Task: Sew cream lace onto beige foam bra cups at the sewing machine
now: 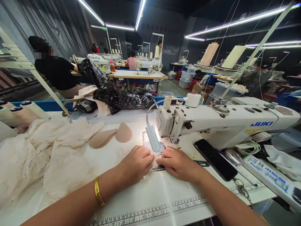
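Left hand (138,163) and right hand (180,163) close together in a bright, narrow space

At the far left, cream thread cones with dark tops (31,108) stand behind a wide heap of cream lace fabric (63,160), which spreads over the left of the white tabletop (124,201). At the heap's right edge lies a fanned stack of flat beige fabric pads (102,138); just beside it is a single rounded beige pad (124,132). Bare white surface separates them from the left hand.

The left hand's fingers are curled in, thumb near forefinger, over a small piece of pale sheer fabric (146,176); whether they pinch it cannot be told. This piece lies at the near side of the stitching area, partly hidden by the hand. A slim grey lamp head on a bendy metal neck (152,138) hangs between the hands, leaving little room above the fingertips. A small gap parts the hands. The right hand's fingers are bent, their tips low by the metal plate; any hold on cloth is unclear.

Nearer the front edge, a printed black ruler scale (162,211) crosses open tabletop. The white JUKI sewing machine (225,119) closes off the far right side. Beneath its arm, a black smartphone (215,160) slants beside a metal spoon (233,156) and a white-and-blue box (270,175), crowding the right edge.
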Motion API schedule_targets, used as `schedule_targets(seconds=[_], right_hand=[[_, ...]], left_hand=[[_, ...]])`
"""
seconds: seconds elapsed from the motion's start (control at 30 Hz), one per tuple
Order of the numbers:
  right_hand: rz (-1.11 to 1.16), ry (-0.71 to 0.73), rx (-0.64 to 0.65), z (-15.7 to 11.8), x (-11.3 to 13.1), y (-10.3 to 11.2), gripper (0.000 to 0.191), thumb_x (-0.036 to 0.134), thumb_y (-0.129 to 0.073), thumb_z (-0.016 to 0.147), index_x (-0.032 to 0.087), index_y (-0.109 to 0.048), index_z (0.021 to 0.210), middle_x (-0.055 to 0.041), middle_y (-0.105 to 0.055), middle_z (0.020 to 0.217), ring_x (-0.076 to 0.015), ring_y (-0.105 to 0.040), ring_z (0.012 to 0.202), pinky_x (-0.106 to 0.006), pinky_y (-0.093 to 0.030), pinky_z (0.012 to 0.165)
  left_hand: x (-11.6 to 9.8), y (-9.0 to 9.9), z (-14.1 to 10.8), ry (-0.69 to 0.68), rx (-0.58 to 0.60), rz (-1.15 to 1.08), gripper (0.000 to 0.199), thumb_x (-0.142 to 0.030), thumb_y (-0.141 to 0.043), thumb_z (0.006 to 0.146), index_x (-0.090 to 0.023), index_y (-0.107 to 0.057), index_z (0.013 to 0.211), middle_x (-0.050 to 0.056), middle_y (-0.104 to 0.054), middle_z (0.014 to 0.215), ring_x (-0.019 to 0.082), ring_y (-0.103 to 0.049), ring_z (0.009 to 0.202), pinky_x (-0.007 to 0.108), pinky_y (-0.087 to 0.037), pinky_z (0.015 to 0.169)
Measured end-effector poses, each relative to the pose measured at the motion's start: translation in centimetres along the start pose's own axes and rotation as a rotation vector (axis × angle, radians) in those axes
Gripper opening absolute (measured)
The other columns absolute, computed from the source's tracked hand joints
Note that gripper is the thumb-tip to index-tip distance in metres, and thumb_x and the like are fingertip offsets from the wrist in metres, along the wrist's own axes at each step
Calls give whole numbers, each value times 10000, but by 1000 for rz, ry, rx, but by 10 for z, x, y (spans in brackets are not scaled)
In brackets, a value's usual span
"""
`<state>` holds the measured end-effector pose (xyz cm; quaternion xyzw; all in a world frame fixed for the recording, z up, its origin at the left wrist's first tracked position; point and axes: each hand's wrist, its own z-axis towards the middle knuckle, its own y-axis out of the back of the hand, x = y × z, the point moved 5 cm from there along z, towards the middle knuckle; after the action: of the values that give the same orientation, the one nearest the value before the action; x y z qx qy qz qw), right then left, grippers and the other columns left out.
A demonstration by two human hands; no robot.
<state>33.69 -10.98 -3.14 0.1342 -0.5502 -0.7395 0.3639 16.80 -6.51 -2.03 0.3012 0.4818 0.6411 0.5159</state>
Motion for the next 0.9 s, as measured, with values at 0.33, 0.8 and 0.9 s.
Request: schedule_targets(seconds=[0.33, 0.8, 0.9], right_hand=[[28, -11, 17, -2, -2, 1, 298, 56, -471, 950, 226, -712, 997, -34, -584, 820, -191, -497, 787, -283, -398, 640], [74, -122, -57, 2, -5, 0, 230, 151, -484, 1020, 258, -677, 1086, -15, -590, 818, -181, -527, 739, -279, -410, 634], [55, -140, -55, 1, -8, -3, 226, 151, -476, 1018, 253, -671, 1068, -17, -587, 833, -182, -533, 749, -276, -393, 619]], left_hand=[[1, -14, -2, -12, -51, 13, 228, -158, -387, 1007, -179, -535, 835, 50, -543, 816, 195, -419, 719, 355, -363, 704], [7, -12, 0, 9, -114, -124, 171, -168, -453, 981, -183, -610, 914, 57, -572, 828, 214, -465, 779, 343, -400, 726], [9, -11, 7, -7, -54, -120, 159, -164, -470, 966, -191, -580, 855, 54, -591, 818, 214, -493, 767, 350, -403, 726]])
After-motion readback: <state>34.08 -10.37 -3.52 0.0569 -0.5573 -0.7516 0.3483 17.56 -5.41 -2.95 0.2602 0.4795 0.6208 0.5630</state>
